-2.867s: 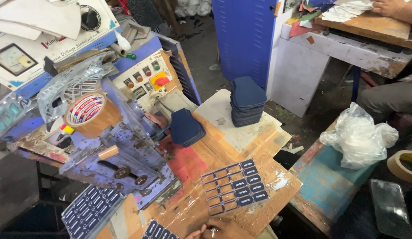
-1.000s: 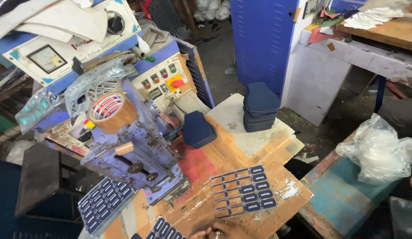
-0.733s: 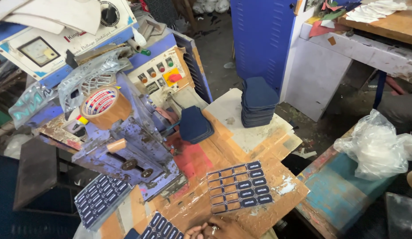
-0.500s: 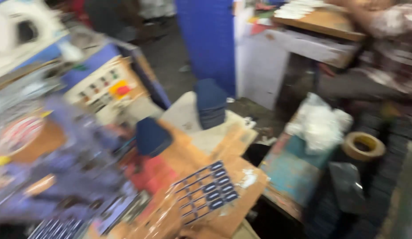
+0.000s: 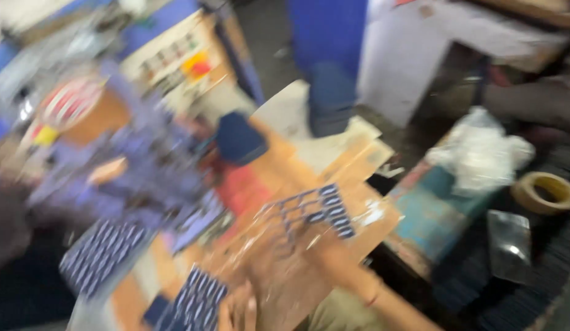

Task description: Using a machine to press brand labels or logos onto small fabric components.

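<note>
Fingers of one hand show at the bottom edge, blurred; I cannot tell which hand it is or whether it grips anything. It sits just beside a sheet of dark blue pieces and touches, or nearly touches, a clear sheet with blue pieces lying on the brown desk. A forearm crosses to the right. Farther off I see a dark blue stack, a white plastic bag and a tape roll.
</note>
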